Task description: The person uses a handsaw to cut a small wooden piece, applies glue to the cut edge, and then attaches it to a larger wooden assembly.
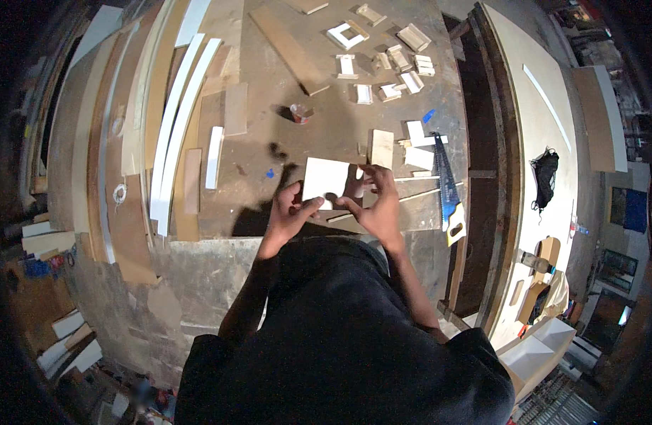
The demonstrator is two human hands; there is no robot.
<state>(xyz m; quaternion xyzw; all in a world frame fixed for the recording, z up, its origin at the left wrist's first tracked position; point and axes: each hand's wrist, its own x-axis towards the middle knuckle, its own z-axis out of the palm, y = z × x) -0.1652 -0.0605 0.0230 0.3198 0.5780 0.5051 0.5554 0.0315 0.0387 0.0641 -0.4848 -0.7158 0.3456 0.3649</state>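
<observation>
My left hand [293,214] grips a pale square board [326,177] at its lower left, thumb across the front edge. My right hand [375,207] is curled at the board's right side, thumb at the lower edge; some of its fingertips are in shadow. The board is held over a brown worktable [262,134] near the front edge. Thin strips [411,199] lie to the right of my hands, with a wooden block [380,149] behind. A blue-bladed handsaw with a yellow handle [450,202] lies at the table's right edge.
Several small wooden assemblies [411,39] lie toward the back, with a small cup [301,113] nearer. Long boards and white strips [177,134] cover the left side. A pale panel [546,106] with a black cloth [546,177] and a bottle [535,262] stands right.
</observation>
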